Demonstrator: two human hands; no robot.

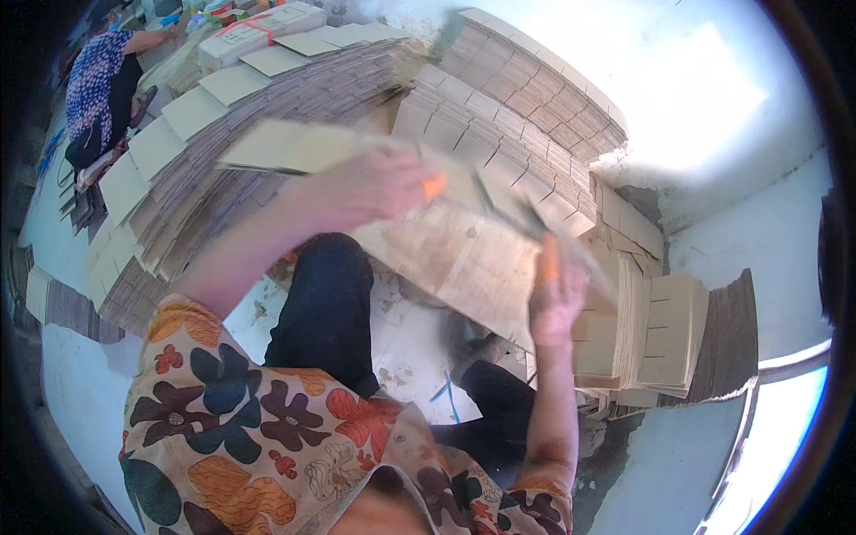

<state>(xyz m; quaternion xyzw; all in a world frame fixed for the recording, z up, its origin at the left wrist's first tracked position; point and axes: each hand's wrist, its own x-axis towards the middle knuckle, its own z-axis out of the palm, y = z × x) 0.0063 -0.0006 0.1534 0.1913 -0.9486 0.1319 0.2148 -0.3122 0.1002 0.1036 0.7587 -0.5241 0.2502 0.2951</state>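
A long pale cardboard strip (290, 147) with dark slots stretches in front of me above a wooden board (473, 267), blurred by motion. My left hand (379, 185), with an orange cover on a fingertip, is closed at the strip's middle; its fingers are partly smeared. Toward the strip's right end, my right hand (557, 294) grips its near edge, the thumb side up and an orange cover on one finger. Whether the strip is one piece or several overlapping ones, I cannot tell.
Fanned cardboard stacks (241, 178) curve along the left. Slotted cardboard piles (499, 134) stand at the back, and more upright bundles (669, 325) lean at the right by the wall (749, 241). Another person (98, 89) sits at far left near a wrapped white bundle (259, 36).
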